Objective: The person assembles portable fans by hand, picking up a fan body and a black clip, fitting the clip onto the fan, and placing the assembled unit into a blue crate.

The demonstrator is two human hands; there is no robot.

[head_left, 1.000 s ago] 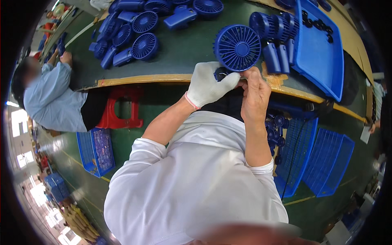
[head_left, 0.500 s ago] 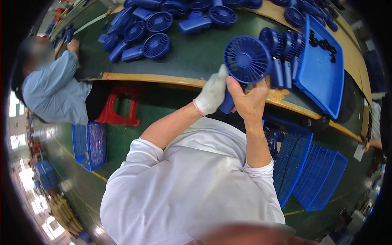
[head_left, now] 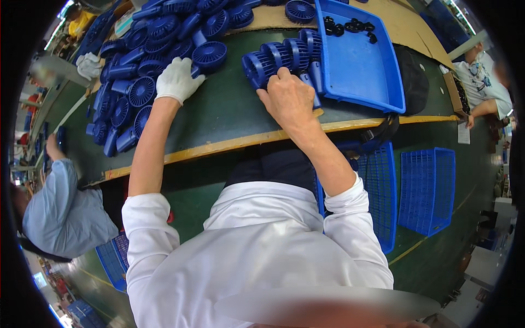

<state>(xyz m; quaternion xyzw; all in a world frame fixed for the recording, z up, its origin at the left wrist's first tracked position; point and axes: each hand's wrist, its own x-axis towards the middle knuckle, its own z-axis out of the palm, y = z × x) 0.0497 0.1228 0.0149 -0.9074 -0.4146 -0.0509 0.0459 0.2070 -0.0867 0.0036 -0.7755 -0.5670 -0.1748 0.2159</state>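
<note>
Left hand point(head_left: 176, 80), white-gloved, lies spread on the pile of blue fan housings point(head_left: 136, 71), gripping nothing. Right hand point(head_left: 288, 99), bare, sits on the upright fan row point(head_left: 284, 57); fingertips hidden, grip unclear. Blue tray point(head_left: 358, 71) just right, small black parts point(head_left: 350, 27) inside.

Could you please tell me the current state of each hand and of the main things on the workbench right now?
White-gloved left hand: resting on the loose pile of blue plastic handheld fans.
Bare right hand: fingers curled on the upright row of blue fans.
Blue plastic tray: mostly bare, a few small black parts at its far end.
Blue slatted crate: on the floor.
</note>
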